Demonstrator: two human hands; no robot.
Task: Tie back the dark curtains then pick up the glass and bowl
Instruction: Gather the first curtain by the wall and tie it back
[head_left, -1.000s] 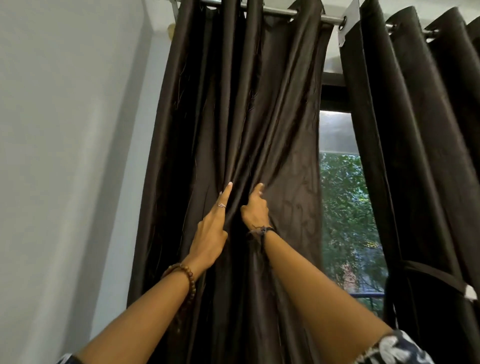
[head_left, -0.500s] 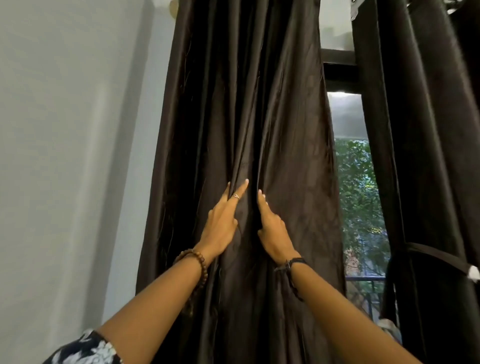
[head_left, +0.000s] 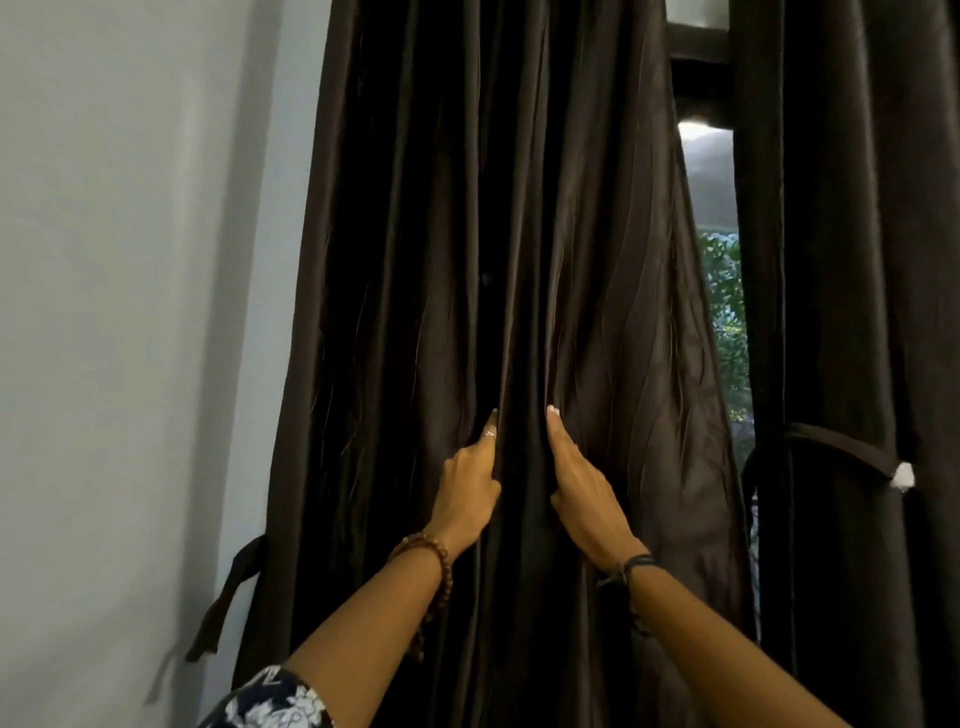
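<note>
The left dark curtain (head_left: 467, 260) hangs loose by the wall, the right curtain (head_left: 857, 312) already tied back. Both arms reach up. The left hand (head_left: 467, 499) and right hand (head_left: 582, 499) press straight forefingers into one fold; whether either grip pinches cloth, I cannot tell.

Left curtain (head_left: 467, 260): hangs between the wall (head_left: 130, 260) and the window gap (head_left: 722, 312).
Right curtain (head_left: 857, 260): right of the gap, a tieback (head_left: 831, 447) around it.
Loose tieback (head_left: 228, 597): hangs at the left curtain's left edge, against the wall.
Hands: left hand (head_left: 465, 493) and right hand (head_left: 587, 499) side by side on the left curtain's folds.
</note>
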